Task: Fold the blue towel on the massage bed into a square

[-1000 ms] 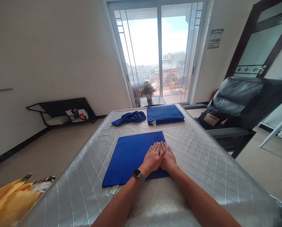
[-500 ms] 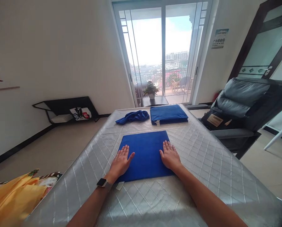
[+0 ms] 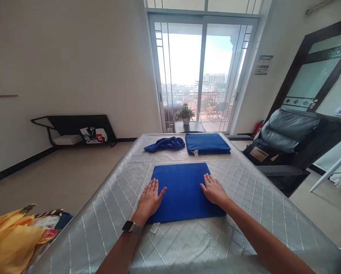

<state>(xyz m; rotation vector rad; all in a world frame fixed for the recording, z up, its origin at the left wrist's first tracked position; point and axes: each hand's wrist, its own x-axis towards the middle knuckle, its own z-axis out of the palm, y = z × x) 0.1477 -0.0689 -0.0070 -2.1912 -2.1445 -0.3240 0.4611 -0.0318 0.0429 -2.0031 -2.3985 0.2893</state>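
Note:
A folded blue towel [image 3: 184, 190] lies flat on the silver quilted table [image 3: 244, 190] in front of me. My left hand [image 3: 150, 198], with a watch on its wrist, rests flat on the towel's left edge, fingers spread. On the towel's right edge my right hand [image 3: 214, 189] lies flat too. Neither hand grips anything. A white tag [image 3: 155, 227] sticks out at the towel's near left corner.
At the table's far end sit a folded stack of blue towels [image 3: 207, 143] and a crumpled blue towel [image 3: 165, 144]. A dark reclining chair [image 3: 290, 144] stands to the right. Yellow patterned fabric [image 3: 13, 238] lies at the lower left. A potted plant [image 3: 185, 113] stands by the glass doors.
A second ago both hands lay together on the towel's right part. My left hand slid to the left edge and the right stayed at the right edge. The head has tilted up slightly.

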